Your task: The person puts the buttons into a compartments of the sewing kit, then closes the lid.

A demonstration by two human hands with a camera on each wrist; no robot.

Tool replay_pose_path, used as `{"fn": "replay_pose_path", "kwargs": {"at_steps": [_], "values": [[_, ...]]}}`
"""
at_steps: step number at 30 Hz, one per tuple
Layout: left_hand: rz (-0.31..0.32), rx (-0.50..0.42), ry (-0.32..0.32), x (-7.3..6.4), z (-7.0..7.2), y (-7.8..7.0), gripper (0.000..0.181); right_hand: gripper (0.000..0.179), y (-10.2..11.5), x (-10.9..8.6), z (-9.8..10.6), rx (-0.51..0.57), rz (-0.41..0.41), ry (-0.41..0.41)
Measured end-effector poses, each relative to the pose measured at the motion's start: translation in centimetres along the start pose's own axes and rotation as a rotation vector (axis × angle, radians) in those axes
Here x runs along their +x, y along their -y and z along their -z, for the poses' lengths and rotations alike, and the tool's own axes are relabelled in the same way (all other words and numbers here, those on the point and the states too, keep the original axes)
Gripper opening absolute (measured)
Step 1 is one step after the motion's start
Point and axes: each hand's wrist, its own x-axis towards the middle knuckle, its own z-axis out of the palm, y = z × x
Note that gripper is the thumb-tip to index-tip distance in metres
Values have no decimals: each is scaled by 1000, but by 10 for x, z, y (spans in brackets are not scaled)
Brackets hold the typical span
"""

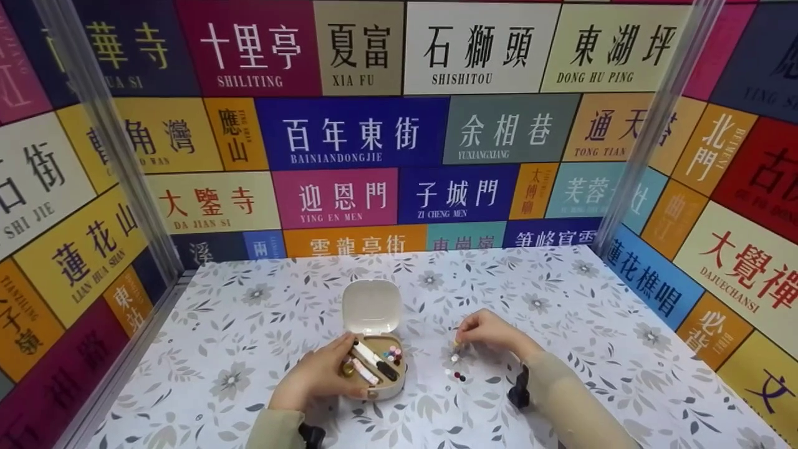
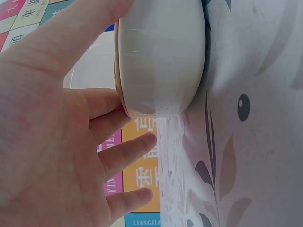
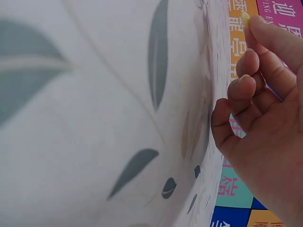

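Note:
My left hand (image 1: 321,374) holds a small white case (image 1: 388,391) at its left side, thumb at the front and fingers toward the back. Its lid (image 1: 371,305) stands raised. Inside lie a white-and-black stick (image 1: 374,358), a pale pink-and-white stick (image 1: 365,370) and several small coloured beads (image 1: 393,354). In the left wrist view, thumb and index finger span the case's rounded wall (image 2: 161,56). My right hand (image 1: 489,330) pinches a small yellow bead (image 3: 245,18) between thumb and index finger, over the table to the right of the case.
Below the right hand, a white bead (image 1: 454,358), a dark red bead (image 1: 457,375) and a black bead (image 1: 462,378) lie on the leaf-patterned tablecloth (image 1: 249,337). Panels with coloured signs (image 1: 349,134) enclose the table's back and sides.

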Motion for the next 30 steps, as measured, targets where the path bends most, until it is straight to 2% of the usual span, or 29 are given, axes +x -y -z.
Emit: {"fn": "replay_pose_path", "kwargs": {"at_steps": [8, 13, 20, 24, 30], "values": [[17, -7, 7, -1, -1, 1, 117, 17, 34, -11, 2, -33, 12, 1], [22, -19, 8, 0, 0, 0, 117, 18, 30, -5, 1, -12, 14, -5], [37, -12, 5, 2, 3, -2, 117, 18, 39, -5, 4, -2, 18, -4], [17, 12, -5, 3, 4, -3, 116, 18, 36, -3, 6, 14, 31, -12], [13, 19, 13, 2, 0, 1, 116, 18, 6, 5, 3, 36, 40, -21]]}}
